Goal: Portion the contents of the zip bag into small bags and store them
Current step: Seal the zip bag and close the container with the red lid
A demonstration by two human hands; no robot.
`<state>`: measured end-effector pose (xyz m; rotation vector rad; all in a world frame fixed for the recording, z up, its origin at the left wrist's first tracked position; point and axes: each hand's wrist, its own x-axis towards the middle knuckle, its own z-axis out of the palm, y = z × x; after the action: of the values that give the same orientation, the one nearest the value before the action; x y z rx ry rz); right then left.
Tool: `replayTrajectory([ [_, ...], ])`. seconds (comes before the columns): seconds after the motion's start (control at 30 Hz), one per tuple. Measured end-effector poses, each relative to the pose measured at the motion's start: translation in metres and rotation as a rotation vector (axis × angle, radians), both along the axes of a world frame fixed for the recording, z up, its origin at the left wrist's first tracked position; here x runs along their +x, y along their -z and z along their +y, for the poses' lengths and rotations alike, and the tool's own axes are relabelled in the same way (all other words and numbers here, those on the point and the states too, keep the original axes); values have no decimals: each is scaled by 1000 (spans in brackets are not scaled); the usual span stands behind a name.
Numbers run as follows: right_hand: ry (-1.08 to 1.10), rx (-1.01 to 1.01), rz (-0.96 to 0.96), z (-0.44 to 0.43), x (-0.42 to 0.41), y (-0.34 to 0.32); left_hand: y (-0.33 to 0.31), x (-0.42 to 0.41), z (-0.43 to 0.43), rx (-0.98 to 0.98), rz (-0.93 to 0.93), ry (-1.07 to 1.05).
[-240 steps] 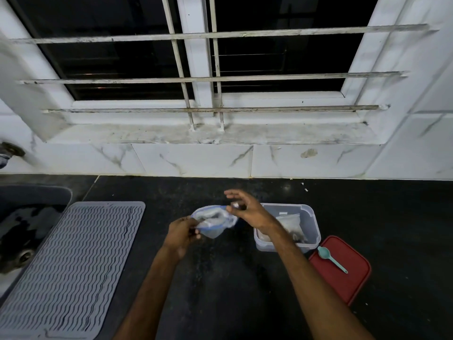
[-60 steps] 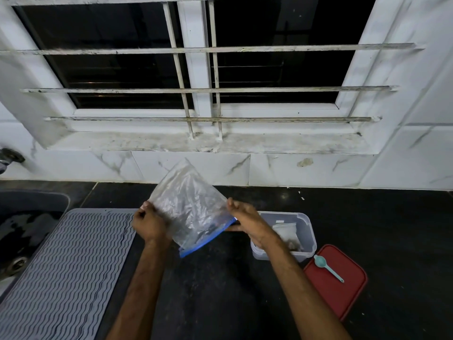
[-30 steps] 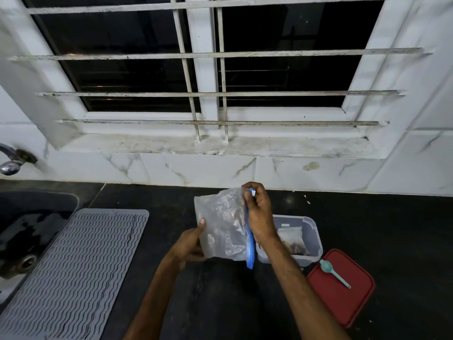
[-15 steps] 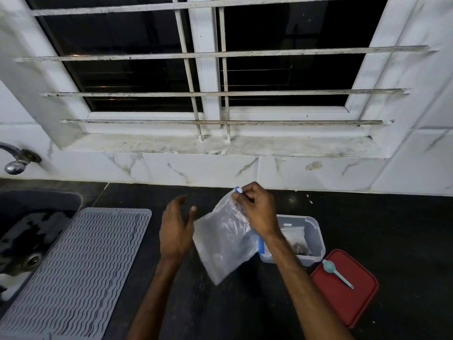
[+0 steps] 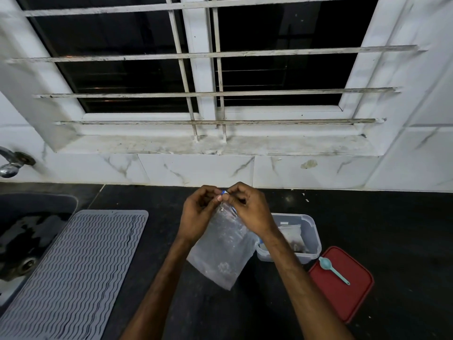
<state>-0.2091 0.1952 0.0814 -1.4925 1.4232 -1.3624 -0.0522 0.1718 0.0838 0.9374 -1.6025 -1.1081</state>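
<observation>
A clear, crinkled zip bag with a blue zip strip hangs above the black countertop, left of a clear plastic container. The left hand and right hand both pinch its top corner with curled fingertips. No writing or label is legible on it.

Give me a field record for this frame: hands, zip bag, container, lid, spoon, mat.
left hand: pinches top corner of zip bag
right hand: pinches same corner, at the blue strip
zip bag: clear, hangs from the pinch over the counter
container: clear, open, holds a small bag
lid: red, on counter, right of container
spoon: teal, lies on lid
mat: grey, ribbed, beside sink
</observation>
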Motion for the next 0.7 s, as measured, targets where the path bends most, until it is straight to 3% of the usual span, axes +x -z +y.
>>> replayTrajectory([
  [0.17, -19, -16, 70, -2, 2, -2, -1, 2, -3, -72, -72, -40],
  [0.43, 88, 78, 142, -9, -26, 24, 12, 31, -18, 114, 299, -445],
  [0.57, 104, 116, -17, -7, -21, 27, 27, 37, -21, 144, 332, -575],
  [0.7, 105, 245, -318, -7, 1, 42, 47, 45, -29, 169, 345, -704],
])
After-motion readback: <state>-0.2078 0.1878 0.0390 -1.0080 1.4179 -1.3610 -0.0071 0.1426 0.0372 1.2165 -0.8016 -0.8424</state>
